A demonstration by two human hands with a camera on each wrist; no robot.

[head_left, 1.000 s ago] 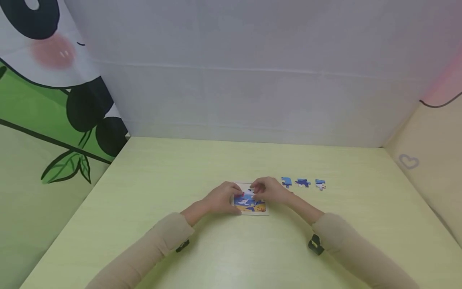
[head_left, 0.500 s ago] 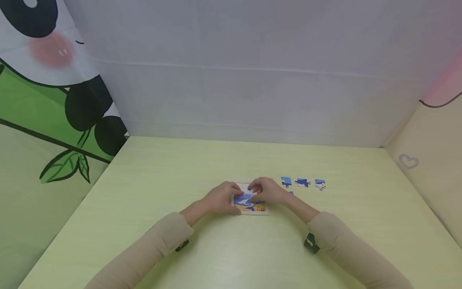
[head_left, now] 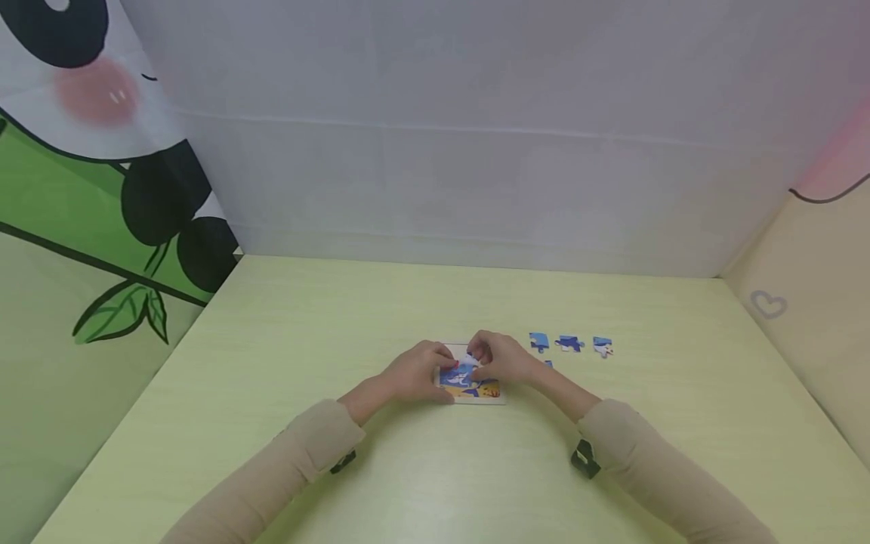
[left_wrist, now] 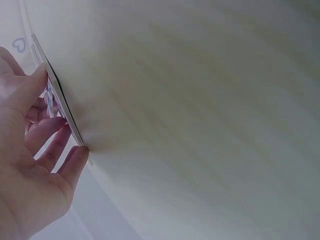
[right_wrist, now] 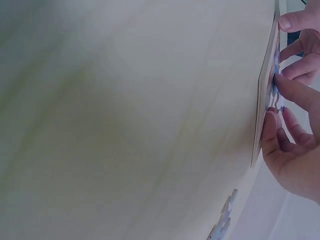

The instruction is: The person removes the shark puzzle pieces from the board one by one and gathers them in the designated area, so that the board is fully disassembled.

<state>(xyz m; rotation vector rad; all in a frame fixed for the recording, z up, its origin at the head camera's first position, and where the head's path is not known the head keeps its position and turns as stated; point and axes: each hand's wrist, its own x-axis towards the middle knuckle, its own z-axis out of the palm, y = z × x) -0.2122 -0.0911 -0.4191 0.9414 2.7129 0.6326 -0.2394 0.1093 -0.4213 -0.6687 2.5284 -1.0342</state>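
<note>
A small jigsaw puzzle board (head_left: 457,350) with a pale border lies on the table in the head view, its picture blue above and orange below. My left hand (head_left: 416,372) grips the board's left side, thumb at the near edge and fingers at the far edge and over the picture. Above the board's right part, my right hand (head_left: 503,358) pinches a puzzle piece (right_wrist: 274,100) between thumb and fingers, low against the board. The fingers hide most of that piece. In the left wrist view the board (left_wrist: 70,115) appears edge-on.
Three loose blue puzzle pieces, a left one (head_left: 539,341), a middle one (head_left: 569,344) and a right one (head_left: 603,347), lie beyond my right wrist. Another piece (head_left: 548,363) peeks out behind the wrist. A pale cloth wall (head_left: 476,196) closes the table's back.
My right hand has shifted slightly left over the board with the puzzle piece, uncovering part of a loose piece behind the wrist. The left hand stays in place.
</note>
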